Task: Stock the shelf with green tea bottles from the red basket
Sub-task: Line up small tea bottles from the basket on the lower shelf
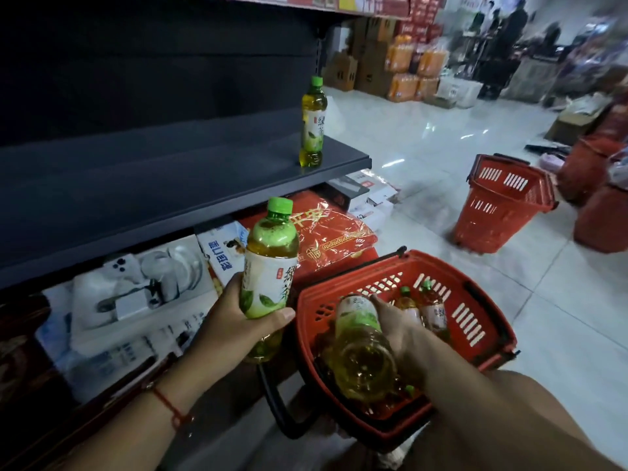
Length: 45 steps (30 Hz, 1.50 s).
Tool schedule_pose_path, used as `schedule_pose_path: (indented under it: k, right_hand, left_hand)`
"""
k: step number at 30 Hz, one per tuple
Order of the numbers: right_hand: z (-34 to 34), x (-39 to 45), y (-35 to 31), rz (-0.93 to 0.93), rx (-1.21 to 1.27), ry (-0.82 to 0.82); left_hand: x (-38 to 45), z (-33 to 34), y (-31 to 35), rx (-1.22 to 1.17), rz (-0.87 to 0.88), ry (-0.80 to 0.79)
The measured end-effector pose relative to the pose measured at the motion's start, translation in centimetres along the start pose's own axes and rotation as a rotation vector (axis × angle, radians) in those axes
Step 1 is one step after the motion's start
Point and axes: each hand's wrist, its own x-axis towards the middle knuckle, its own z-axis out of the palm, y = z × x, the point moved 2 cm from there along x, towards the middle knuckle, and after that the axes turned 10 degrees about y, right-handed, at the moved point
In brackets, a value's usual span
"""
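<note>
The right hand (397, 329) grips one green tea bottle (362, 348) inside the red basket (475, 338), base toward the camera, cap pointing away. Two more bottles (433, 311) stand behind it. The left hand (238, 321) clasps a second bottle (268, 273) upright, beside the basket. One bottle (313, 122) stands upright on the dark shelf (170, 185). Another red basket (503, 205) sits beyond.

Left hand (234, 314) is raised, fingers (275, 316) wrapped around an upright bottle (268, 266). Right hand (397, 324) reaches down, palm curled over a tipped bottle (360, 341). Both forearms bare.
</note>
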Motion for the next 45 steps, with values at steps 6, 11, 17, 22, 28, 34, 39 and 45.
schedule_pose_path:
  k: [6, 11, 17, 22, 28, 34, 39, 45]
  right_hand:
    - [3.1, -0.7, 2.6, -0.085, -0.452, -0.165]
    - [2.3, 0.4, 1.9, -0.133, -0.217, -0.039]
    - [3.1, 0.4, 2.3, -0.095, 0.040, -0.103]
    - [3.8, -1.6, 1.8, -0.183, -0.026, -0.143]
    - [4.6, -3.2, 2.1, -0.170, -0.055, -0.209]
    - [5.0, -2.9, 2.4, -0.967, -0.685, 0.061]
    - [4.8, -3.0, 2.1, -1.037, -0.744, 0.029]
    - [5.1, -0.9, 0.3, -0.932, -0.640, -0.030]
  left_hand:
    - [-0.5, -2.0, -0.1, -0.040, -0.023, 0.024]
    - [-1.0, -3.2, -0.2, -0.086, -0.064, 0.041]
    - [-1.4, -3.9, -0.5, -0.119, -0.105, 0.043]
    - [-1.5, -3.8, -0.2, -0.144, -0.133, 0.041]
    - [-1.8, -3.6, 0.4, -0.181, -0.120, 0.055]
    - [-2.0, -2.7, 0.6, -0.259, -0.139, 0.074]
    - [-0.9, -1.5, 0.8, -0.311, -0.130, 0.143]
    - [2.6, -1.7, 1.4, -0.367, -0.107, 0.174]
